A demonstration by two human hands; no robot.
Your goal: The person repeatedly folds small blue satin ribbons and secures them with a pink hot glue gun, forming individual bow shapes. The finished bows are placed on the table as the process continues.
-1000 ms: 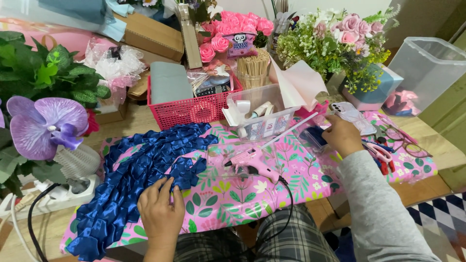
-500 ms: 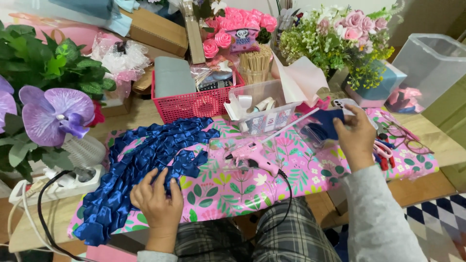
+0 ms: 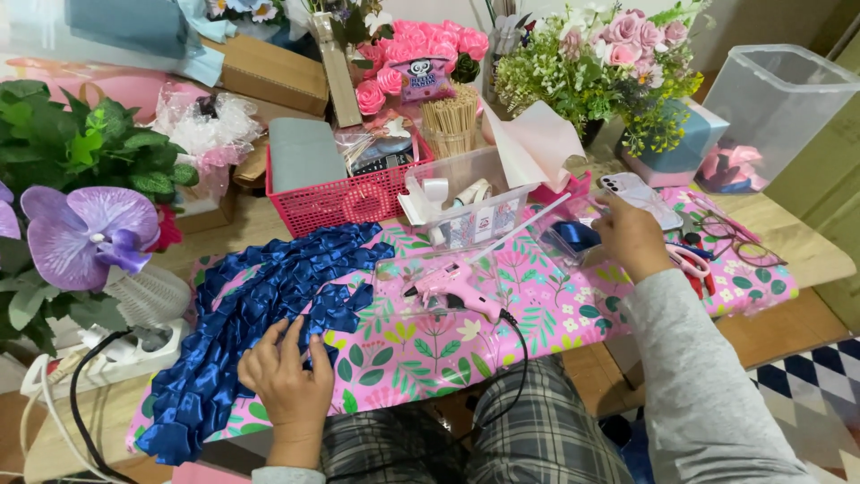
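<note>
Little has shifted — left hand (image 3: 288,381) stays spread flat on blue ribbon (image 3: 260,305); right hand's (image 3: 632,235) grip is hidden.

Open patterned desk (image 3: 394,358) lies between the blue ribbon (image 3: 260,305) and the pink glue gun (image 3: 452,289). Farther back, a red basket (image 3: 336,202) and a clear box (image 3: 466,211) stand close together, blocking the way; scissors (image 3: 694,264) crowd the right edge.
</note>
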